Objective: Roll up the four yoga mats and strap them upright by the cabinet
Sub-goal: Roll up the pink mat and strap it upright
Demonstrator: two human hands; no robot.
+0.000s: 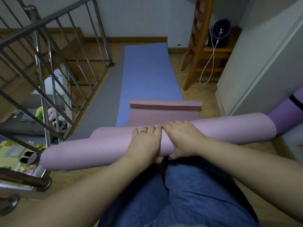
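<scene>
One head-worn wide view looks forward and down, close above the rolled pink mat [98,148].

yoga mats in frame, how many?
4: pink mat part-rolled, nearest; blue mat flat beneath it; grey mat flat, left of blue; purple mat rolled, far right by cabinet, partly cropped.

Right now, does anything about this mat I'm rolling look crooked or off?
Yes. The pink roll under your left hand and right hand lies slanted across the blue mat, and its left end shows a stepped edge, so it seems to be winding unevenly. Its far edge curls back on itself.
</scene>
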